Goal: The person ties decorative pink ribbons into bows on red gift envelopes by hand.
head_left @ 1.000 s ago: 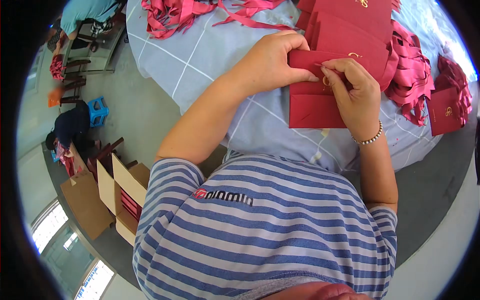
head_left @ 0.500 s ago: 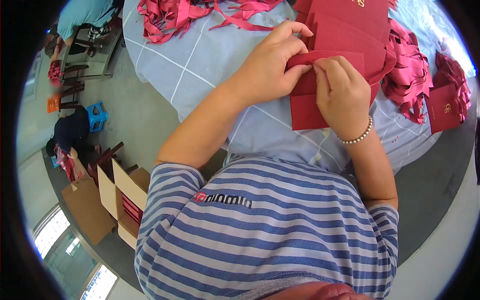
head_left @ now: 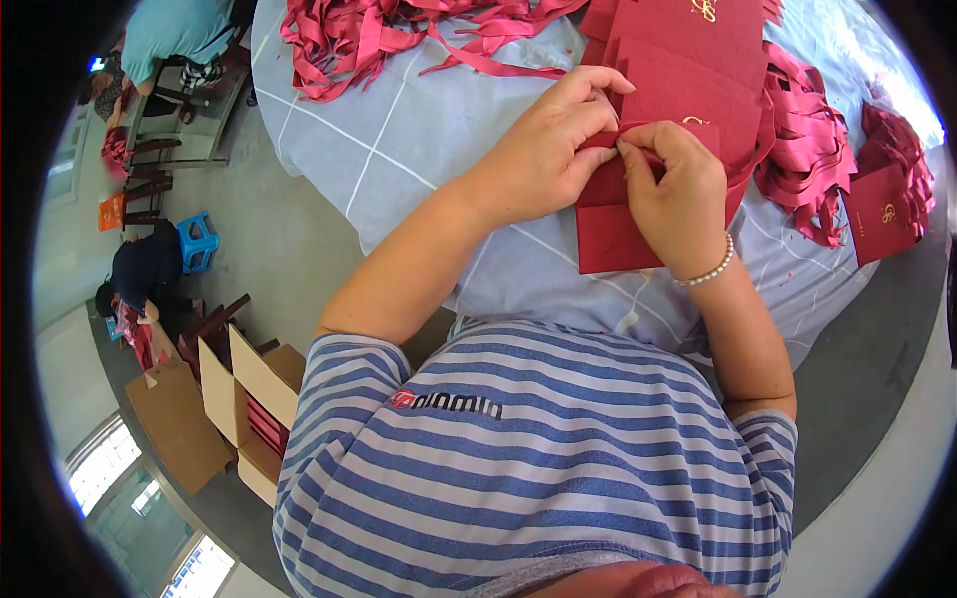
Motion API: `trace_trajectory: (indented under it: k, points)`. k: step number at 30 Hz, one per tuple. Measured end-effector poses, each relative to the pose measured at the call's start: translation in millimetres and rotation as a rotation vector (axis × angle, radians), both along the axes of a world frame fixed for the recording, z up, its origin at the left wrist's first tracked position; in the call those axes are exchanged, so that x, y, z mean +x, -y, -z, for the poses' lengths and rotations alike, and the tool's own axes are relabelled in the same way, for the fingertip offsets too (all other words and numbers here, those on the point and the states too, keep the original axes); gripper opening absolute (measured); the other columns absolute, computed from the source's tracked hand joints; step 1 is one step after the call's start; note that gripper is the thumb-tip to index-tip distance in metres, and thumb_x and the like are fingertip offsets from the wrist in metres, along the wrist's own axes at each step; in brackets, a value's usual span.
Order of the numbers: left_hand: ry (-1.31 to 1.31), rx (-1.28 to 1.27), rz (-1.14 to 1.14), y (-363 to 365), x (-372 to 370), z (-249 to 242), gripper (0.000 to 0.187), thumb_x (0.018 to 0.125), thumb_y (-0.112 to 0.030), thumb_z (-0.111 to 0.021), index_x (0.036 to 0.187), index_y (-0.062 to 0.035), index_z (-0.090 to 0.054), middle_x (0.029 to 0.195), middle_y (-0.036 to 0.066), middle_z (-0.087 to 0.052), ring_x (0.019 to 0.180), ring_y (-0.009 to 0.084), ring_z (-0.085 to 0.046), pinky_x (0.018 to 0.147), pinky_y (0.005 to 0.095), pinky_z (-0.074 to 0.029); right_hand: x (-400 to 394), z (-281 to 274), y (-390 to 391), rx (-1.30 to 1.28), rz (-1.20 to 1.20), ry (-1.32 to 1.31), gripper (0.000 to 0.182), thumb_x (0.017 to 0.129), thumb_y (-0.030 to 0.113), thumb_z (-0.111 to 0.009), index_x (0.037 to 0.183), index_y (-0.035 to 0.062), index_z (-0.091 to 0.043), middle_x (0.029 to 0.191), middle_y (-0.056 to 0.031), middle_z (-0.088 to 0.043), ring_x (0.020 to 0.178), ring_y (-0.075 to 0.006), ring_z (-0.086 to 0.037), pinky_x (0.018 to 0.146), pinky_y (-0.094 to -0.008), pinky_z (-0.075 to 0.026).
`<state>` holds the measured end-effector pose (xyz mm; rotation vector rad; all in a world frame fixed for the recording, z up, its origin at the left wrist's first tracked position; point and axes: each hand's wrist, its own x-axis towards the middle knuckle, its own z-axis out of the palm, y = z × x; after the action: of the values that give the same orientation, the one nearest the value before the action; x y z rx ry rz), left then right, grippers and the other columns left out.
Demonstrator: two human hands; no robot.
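Both hands now pinch together at the upper edge of the red gift bag, upper centre-right; a second ago, the right fingertips were at its gold logo. Work is now at the edge, bag not released.
Left to right: glossy red ribbons (head_left: 344,35) tangled at upper left-centre on a smooth grey-blue checked tablecloth (head_left: 319,140); left hand (head_left: 558,145), thumb closed on the bag edge, one finger raised clear; red gift bag (head_left: 610,244), flat matte card, rectangular folded lower panel; right hand (head_left: 678,199), thumb and forefinger pinched, rest curled, can't tell if they grip more than the edge; overlapping bag stack (head_left: 688,85) behind; looped satin ribbon bundle (head_left: 802,149) at upper right.
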<state>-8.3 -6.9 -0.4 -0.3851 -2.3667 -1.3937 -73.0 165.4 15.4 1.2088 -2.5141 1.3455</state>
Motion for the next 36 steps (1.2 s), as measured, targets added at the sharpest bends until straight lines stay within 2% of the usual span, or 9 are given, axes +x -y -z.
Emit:
trace_trajectory:
  k: [11, 14, 18, 21, 25, 28, 32, 34, 36]
  points:
    - [-0.252, -0.178, -0.122, -5, 1, -12, 0.03, 0.07, 0.001, -0.08, 0.097, -0.0038, -0.068, 0.143, 0.016, -0.052, 0.119, 0.0346, -0.055, 0.101, 0.0432, -0.046, -9, -27, -22, 0.104, -0.146, -0.188, 0.012, 0.083, 0.008, -0.074, 0.092, 0.0027, -0.069, 0.085, -0.0108, -0.066, 0.076, -0.0299, -0.067, 0.066, -0.0371, -0.055]
    - [-0.33, -0.272, -0.15, -4, 3, -18, 0.031, 0.067, -0.002, -0.082, 0.095, -0.0047, -0.069, 0.144, 0.017, -0.052, 0.123, 0.0375, -0.052, 0.104, 0.0456, -0.042, -13, -34, -18, 0.034, -0.152, -0.421, 0.013, 0.083, 0.008, -0.075, 0.092, 0.0017, -0.07, 0.086, -0.0097, -0.065, 0.076, -0.0278, -0.066, 0.066, -0.0352, -0.054]
    - [-0.383, -0.391, -0.227, -10, 8, -16, 0.03, 0.065, -0.004, -0.084, 0.091, -0.0058, -0.07, 0.143, 0.017, -0.053, 0.126, 0.0393, -0.048, 0.104, 0.0466, -0.041, -33, -62, -17, -0.03, -0.162, -0.2, 0.014, 0.081, 0.011, -0.077, 0.086, -0.0002, -0.071, 0.084, -0.0101, -0.063, 0.07, -0.027, -0.062, 0.064, -0.0343, -0.051]
    - [-0.468, -0.446, -0.267, -13, 6, -14, 0.031, 0.063, -0.004, -0.084, 0.09, -0.0059, -0.07, 0.143, 0.017, -0.053, 0.126, 0.0395, -0.047, 0.103, 0.0464, -0.042, -49, -66, -10, 0.169, -0.334, 0.094, 0.015, 0.081, 0.014, -0.075, 0.085, -0.0007, -0.072, 0.076, -0.0148, -0.064, 0.067, -0.0294, -0.061, 0.061, -0.0376, -0.049]
    - [-0.505, -0.452, -0.309, -15, 6, -13, 0.033, 0.06, -0.003, -0.086, 0.088, -0.0052, -0.069, 0.144, 0.018, -0.053, 0.126, 0.0392, -0.047, 0.103, 0.046, -0.042, -81, -64, 9, 0.436, -0.589, 0.207, 0.023, 0.083, 0.02, -0.069, 0.076, -0.0014, -0.073, 0.06, -0.0159, -0.063, 0.054, -0.0267, -0.058, 0.058, -0.0386, -0.048]
    - [-0.476, -0.454, -0.306, -13, 6, -13, 0.031, 0.06, -0.002, -0.086, 0.086, -0.0051, -0.069, 0.144, 0.018, -0.053, 0.128, 0.0395, -0.047, 0.103, 0.0462, -0.042, -88, -73, 22, 0.643, -0.629, 0.265, 0.018, 0.08, 0.014, -0.071, 0.078, -0.0038, -0.071, 0.067, -0.0153, -0.066, 0.059, -0.021, -0.06, 0.059, -0.0341, -0.049]
    - [-0.434, -0.452, -0.255, -11, 6, -14, 0.027, 0.06, -0.003, -0.086, 0.082, -0.0051, -0.07, 0.146, 0.019, -0.051, 0.129, 0.0404, -0.046, 0.105, 0.0477, -0.04, -78, -68, 23, 0.595, -0.579, 0.266, 0.017, 0.076, 0.014, -0.07, 0.076, -0.003, -0.071, 0.063, -0.0145, -0.065, 0.054, -0.021, -0.059, 0.057, -0.0344, -0.049]
    - [-0.376, -0.402, -0.264, -12, 4, -21, 0.02, 0.063, -0.006, -0.081, 0.078, -0.0037, -0.068, 0.15, 0.02, -0.047, 0.133, 0.0409, -0.044, 0.108, 0.0473, -0.038, -74, -56, 20, 0.381, -0.434, 0.237, 0.018, 0.074, 0.015, -0.07, 0.076, -0.0032, -0.071, 0.062, -0.0152, -0.064, 0.054, -0.0193, -0.06, 0.057, -0.0339, -0.049]
    - [-0.36, -0.398, -0.222, -14, 4, -19, 0.021, 0.062, -0.007, -0.082, 0.078, -0.0041, -0.069, 0.152, 0.021, -0.044, 0.135, 0.0422, -0.041, 0.111, 0.0486, -0.035, -75, -68, 20, 0.275, -0.241, 0.331, 0.019, 0.082, 0.015, -0.069, 0.082, -0.0037, -0.072, 0.066, -0.01, -0.068, 0.059, -0.0136, -0.061, 0.059, -0.0318, -0.05]
